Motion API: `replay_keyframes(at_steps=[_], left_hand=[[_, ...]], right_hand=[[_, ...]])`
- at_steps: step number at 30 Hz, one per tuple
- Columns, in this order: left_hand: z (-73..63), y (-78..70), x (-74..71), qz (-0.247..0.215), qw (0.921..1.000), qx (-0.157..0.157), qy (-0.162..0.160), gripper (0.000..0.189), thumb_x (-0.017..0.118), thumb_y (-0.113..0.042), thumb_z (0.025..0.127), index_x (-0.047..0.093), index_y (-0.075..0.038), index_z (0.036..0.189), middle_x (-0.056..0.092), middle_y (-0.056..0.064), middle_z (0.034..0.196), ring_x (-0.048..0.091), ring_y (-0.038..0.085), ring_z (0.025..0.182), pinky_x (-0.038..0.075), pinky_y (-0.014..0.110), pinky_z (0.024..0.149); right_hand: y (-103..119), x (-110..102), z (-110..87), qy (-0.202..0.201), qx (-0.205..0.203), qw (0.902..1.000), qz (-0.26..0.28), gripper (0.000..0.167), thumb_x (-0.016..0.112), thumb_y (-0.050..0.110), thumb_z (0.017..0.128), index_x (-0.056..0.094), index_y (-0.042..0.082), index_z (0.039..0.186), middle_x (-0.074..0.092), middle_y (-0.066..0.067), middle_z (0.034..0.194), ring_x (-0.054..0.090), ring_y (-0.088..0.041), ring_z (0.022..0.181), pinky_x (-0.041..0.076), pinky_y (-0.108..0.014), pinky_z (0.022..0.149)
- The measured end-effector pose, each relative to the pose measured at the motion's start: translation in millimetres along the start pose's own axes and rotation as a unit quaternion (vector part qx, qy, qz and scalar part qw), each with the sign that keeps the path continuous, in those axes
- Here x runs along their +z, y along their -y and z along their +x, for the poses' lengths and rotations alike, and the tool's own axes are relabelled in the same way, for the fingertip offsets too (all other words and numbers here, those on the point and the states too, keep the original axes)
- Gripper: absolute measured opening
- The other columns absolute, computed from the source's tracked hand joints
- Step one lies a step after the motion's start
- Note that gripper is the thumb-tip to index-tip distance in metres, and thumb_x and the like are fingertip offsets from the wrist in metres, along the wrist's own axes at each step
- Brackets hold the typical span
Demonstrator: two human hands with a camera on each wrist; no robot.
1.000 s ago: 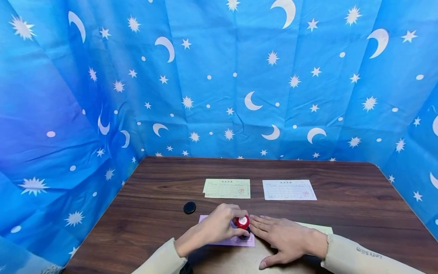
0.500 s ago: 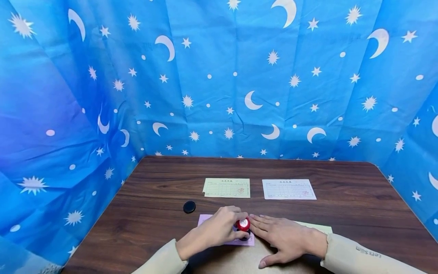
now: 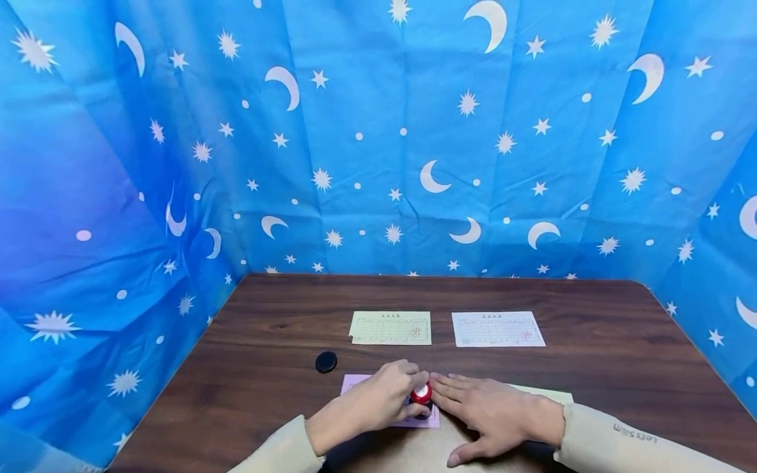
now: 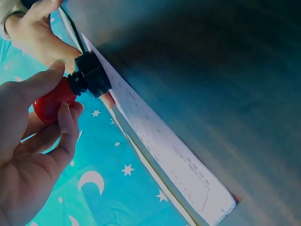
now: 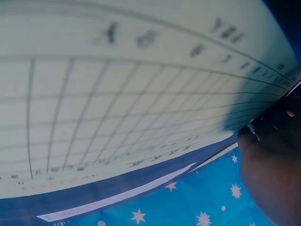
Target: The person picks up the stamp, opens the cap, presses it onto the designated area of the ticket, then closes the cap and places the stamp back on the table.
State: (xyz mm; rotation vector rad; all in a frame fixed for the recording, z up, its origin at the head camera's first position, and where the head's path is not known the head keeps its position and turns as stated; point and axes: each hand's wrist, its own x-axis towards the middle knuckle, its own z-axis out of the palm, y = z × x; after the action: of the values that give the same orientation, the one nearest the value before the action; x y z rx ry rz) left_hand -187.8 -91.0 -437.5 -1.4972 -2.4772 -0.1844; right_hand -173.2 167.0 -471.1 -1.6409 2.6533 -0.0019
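Note:
In the head view my left hand [image 3: 381, 397] grips a round stamp [image 3: 421, 394] with a red handle and black base, standing on a pink slip [image 3: 353, 382]. The left wrist view has thumb and fingers curled round the red handle [image 4: 52, 102]; the black base [image 4: 96, 75] meets the printed slip [image 4: 160, 141]. My right hand [image 3: 493, 412] lies flat with straight fingers, its fingertips at the pink slip's right edge beside the stamp. Partly beneath that hand is a pale green slip [image 3: 547, 393], whose ruled form [image 5: 117, 103] fills much of the right wrist view.
A black round cap [image 3: 326, 361] lies left of the pink slip. Farther back are a green slip [image 3: 390, 328] and a white slip [image 3: 499, 329], each with a red mark. A blue star-and-moon curtain [image 3: 378, 131] surrounds the wooden table [image 3: 266, 309].
The stamp's red top has sunk slightly toward the pink slip, with my left hand lowering along with it. My right hand keeps its place. The head view has shifted a little.

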Motion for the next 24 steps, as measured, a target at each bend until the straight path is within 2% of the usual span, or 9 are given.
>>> replay_keyframes(at_steps=[6, 11, 16, 24], left_hand=[[0.2, -1.7, -2.2, -0.009, 0.9997, -0.016, 0.015, 0.036, 0.083, -0.036, 0.091, 0.073, -0.008, 0.112, 0.069, -0.002, 0.093, 0.063, 0.007, 0.085, 0.054, 0.015, 0.075], [0.6, -3.7, -2.3, 0.001, 0.9994, -0.018, 0.03, 0.038, 0.082, -0.038, 0.092, 0.073, -0.008, 0.114, 0.07, -0.003, 0.095, 0.062, 0.007, 0.085, 0.053, 0.016, 0.075], [1.2, -4.2, -1.8, 0.019, 0.9994, -0.015, 0.026, 0.04, 0.082, -0.04, 0.091, 0.073, -0.009, 0.115, 0.071, -0.003, 0.095, 0.06, 0.008, 0.083, 0.053, 0.017, 0.074], [-0.9, -5.5, 0.2, -0.002, 0.9992, -0.029, 0.027, 0.041, 0.082, -0.038, 0.092, 0.073, -0.008, 0.117, 0.071, -0.002, 0.096, 0.062, 0.009, 0.086, 0.054, 0.018, 0.076]], right_hand=[[2.4, -1.8, 0.7, -0.002, 0.003, 1.0, 0.003, 0.099, 0.033, 0.081, 0.099, 0.036, 0.005, 0.163, 0.036, -0.015, 0.17, 0.038, -0.027, 0.158, 0.04, -0.043, 0.124], [2.8, -1.9, 0.3, 0.014, 0.01, 0.9996, 0.022, 0.099, 0.033, 0.081, 0.099, 0.034, 0.006, 0.164, 0.033, -0.015, 0.171, 0.036, -0.026, 0.159, 0.039, -0.044, 0.124], [2.0, -0.2, 1.1, 0.016, 0.017, 0.9993, 0.029, 0.099, 0.033, 0.081, 0.099, 0.033, 0.007, 0.164, 0.032, -0.014, 0.172, 0.035, -0.026, 0.159, 0.038, -0.045, 0.125], [3.3, -2.1, 0.2, 0.015, 0.015, 0.9994, 0.028, 0.099, 0.034, 0.081, 0.099, 0.034, 0.007, 0.164, 0.034, -0.014, 0.171, 0.037, -0.026, 0.158, 0.04, -0.045, 0.124]])
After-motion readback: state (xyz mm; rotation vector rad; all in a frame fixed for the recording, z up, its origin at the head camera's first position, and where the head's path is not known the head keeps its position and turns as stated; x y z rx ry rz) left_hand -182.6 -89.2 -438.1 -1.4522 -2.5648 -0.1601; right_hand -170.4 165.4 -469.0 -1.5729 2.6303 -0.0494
